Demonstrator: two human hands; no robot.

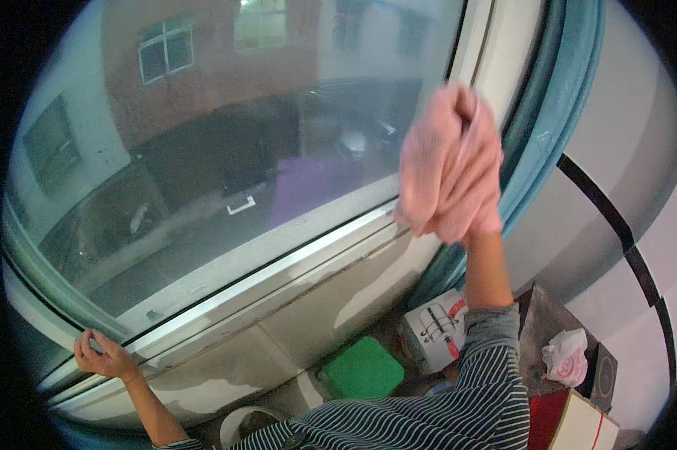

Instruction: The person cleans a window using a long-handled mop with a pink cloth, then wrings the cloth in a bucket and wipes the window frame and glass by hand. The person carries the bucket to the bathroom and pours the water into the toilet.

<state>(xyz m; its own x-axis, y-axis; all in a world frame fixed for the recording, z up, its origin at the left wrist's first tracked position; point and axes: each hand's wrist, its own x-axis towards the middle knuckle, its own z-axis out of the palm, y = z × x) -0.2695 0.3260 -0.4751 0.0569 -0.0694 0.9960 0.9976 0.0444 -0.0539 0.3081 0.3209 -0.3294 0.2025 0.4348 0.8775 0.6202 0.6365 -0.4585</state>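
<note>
A pink cloth (448, 163), blurred and bunched in folds, is in my right hand (483, 242). It covers the fingers, so only the wrist end shows. Cloth and hand are in front of the lower right corner of the window, over the white frame (476, 50); whether they touch it I cannot tell. At the lower left, my left hand (103, 354) rests by the frame's bottom corner, fingers loosely curled and apart, holding nothing visible. Between the hands stretches the large window pane (248, 169), slightly hazy, with a building outside.
A blue curtain (563, 112) hangs along the right of the window. Below the sill (293, 264) are a green stool top (363, 368), a printed carton (434, 332) and a white bucket (237, 422). A white plastic bag (566, 357) lies on a dark surface at right.
</note>
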